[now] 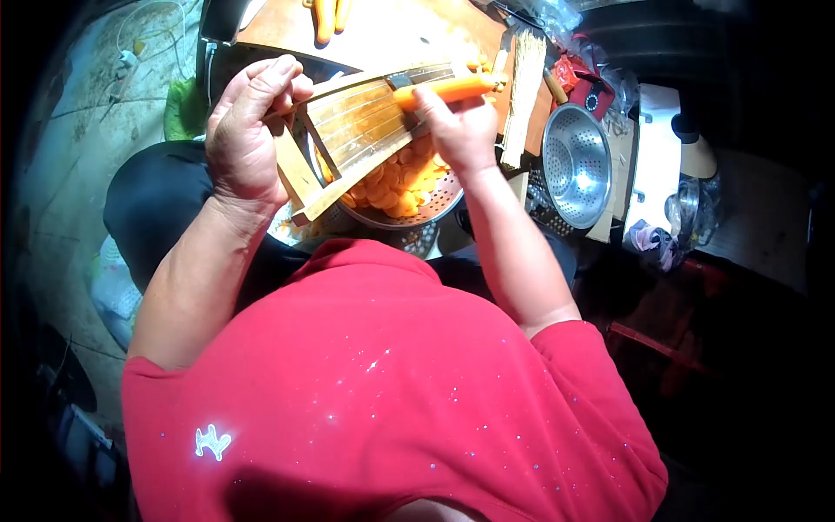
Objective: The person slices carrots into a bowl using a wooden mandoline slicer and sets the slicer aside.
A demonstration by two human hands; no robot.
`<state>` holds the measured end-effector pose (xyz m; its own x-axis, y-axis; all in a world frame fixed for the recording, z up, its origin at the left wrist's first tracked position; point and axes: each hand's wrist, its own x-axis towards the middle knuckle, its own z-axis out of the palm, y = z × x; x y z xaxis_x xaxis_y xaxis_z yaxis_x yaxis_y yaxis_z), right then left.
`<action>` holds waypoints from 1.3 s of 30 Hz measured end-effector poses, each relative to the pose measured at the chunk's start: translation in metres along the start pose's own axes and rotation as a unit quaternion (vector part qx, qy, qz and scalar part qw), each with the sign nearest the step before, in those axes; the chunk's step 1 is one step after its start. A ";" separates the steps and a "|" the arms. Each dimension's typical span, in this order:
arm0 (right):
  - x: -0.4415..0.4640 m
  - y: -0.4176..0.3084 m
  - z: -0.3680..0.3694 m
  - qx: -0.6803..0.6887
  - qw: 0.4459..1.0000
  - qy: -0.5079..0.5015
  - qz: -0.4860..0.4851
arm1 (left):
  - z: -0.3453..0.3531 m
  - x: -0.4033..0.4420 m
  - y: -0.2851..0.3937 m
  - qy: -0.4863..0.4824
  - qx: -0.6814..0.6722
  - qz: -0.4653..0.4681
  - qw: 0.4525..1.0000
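A wooden mandoline slicer [352, 130] slants across the front of me, its lower left end close to my lap. My left hand [248, 130] is closed at that end, fingers curled round the frame and partly hidden. In my right hand [461, 130] is a peeled orange carrot [454, 89], which lies along the upper right part of the slicer near its dark blade. Below the slicer, round carrot slices [396, 187] are heaped in a metal colander [445, 202]. The slicer covers part of that heap.
Whole carrots [325, 19] lie on the brown board [278, 35] ahead. A straw brush [527, 87] stands to the right, beside an upright metal colander [577, 165]. Plastic bags and a white box-like piece [657, 165] are farther right. A green bag [182, 109] is on the left floor.
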<state>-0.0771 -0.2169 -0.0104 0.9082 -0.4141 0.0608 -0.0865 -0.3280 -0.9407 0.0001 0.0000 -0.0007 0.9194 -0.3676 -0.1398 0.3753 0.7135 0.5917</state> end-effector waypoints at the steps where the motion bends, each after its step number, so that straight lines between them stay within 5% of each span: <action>1: 0.005 0.001 -0.005 -0.070 0.996 0.021 0.047 | 0.000 0.000 0.000 0.003 0.000 -0.002 1.000; 3: 0.012 0.020 -0.010 -0.073 0.992 0.059 0.078 | -0.001 -0.002 -0.001 0.001 -0.002 -0.001 1.000; 5: 0.003 0.004 0.001 -0.025 0.999 0.040 -0.001 | -0.001 0.000 0.000 0.000 -0.007 0.003 1.000; 6: -0.005 -0.006 0.009 0.084 0.996 0.003 0.028 | 0.000 0.000 0.000 0.002 -0.005 0.000 1.000; 9: -0.021 -0.021 0.016 0.046 0.998 -0.022 0.021 | 0.000 -0.003 -0.001 0.003 0.001 -0.004 1.000; 12: 0.004 0.009 -0.001 -0.076 0.993 0.058 0.064 | -0.001 -0.001 0.000 0.001 -0.004 -0.003 1.000; 19: -0.025 -0.026 0.019 0.026 0.999 -0.026 0.040 | -0.002 -0.001 0.000 -0.002 -0.003 -0.005 1.000; 21: -0.008 0.005 0.011 0.035 0.998 0.028 0.043 | -0.001 -0.002 -0.001 -0.002 -0.006 -0.006 1.000; 23: 0.006 -0.015 -0.003 -0.078 0.985 0.018 0.155 | 0.000 -0.003 -0.001 -0.002 -0.008 -0.008 1.000; 27: 0.010 0.030 -0.006 -0.039 0.994 0.079 0.072 | -0.001 0.000 0.000 0.003 0.002 0.000 1.000; 39: 0.015 0.017 -0.022 -0.019 0.993 0.081 0.083 | 0.000 0.003 0.002 -0.008 0.005 0.003 1.000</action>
<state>-0.0742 -0.2469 -0.0186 0.8030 -0.5948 -0.0378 -0.2468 -0.2741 -0.9295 0.0038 -0.0004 -0.0001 0.9198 -0.3722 -0.1242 0.3683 0.7098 0.6005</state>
